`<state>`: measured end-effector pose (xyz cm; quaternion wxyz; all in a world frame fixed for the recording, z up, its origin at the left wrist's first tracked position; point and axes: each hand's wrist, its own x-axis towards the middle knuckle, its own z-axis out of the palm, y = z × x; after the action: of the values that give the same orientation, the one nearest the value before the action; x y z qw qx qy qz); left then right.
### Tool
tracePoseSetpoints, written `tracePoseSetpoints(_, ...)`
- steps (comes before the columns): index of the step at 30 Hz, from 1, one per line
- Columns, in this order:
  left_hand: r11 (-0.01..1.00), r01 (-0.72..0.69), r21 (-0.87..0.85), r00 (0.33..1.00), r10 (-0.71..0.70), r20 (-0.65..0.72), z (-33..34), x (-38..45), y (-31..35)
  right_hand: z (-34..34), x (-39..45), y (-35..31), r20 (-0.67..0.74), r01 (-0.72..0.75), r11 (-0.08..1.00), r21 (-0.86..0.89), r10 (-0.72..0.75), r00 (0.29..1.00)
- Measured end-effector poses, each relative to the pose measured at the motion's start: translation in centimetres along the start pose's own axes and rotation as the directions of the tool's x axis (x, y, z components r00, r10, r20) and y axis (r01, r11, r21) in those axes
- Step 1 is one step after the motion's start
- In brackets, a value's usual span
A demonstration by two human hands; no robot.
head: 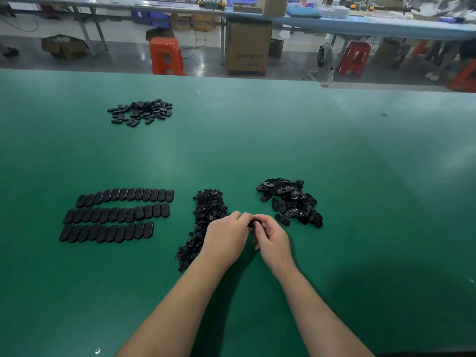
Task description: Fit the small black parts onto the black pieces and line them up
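Both hands are meeting just in front of the strip of small black parts [210, 210] on the green table [257, 137]. The left hand [226, 238] and right hand [270, 237] are curling their fingers round one black piece [253, 224], mostly hidden between the fingertips, so whether a small part is sitting in it is impossible to tell. Right of that strip, the loose heap of black pieces [291, 202] is lying close to the right hand. Left of the strip, three lined-up rows of pieces [116, 215] are sitting side by side. Far beyond the strip, another scattered pile [140, 112] is lying. Past the table, a cardboard box [248, 47] is showing faint print, too blurred to read, beside an orange stool [166, 56].
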<state>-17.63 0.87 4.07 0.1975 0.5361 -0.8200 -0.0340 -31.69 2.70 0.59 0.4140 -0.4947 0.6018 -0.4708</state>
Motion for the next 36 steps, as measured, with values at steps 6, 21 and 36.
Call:
tracePoseSetpoints(6, 0.917, 0.386, -0.095, 0.906, -0.397, -0.145, -2.0, -1.4, -4.2, 0.1, -0.2, -0.3, -0.014, -0.015, 0.999, 0.039, 0.016, 1.000)
tracePoseSetpoints(21, 0.755, 0.651, 0.074, 0.759, -0.645, -0.087, -3.3, -6.6, -11.3, 0.1, -0.6, -0.6, 0.004, -0.017, 0.998, -0.060, 0.017, 1.000)
tracePoseSetpoints(36, 0.738, 0.675, 0.019, 0.733, -0.668, -0.126, -3.5, -7.2, -11.5, 0.1, -0.7, -0.8, 0.002, -0.009, 0.996, -0.088, 0.009, 1.000)
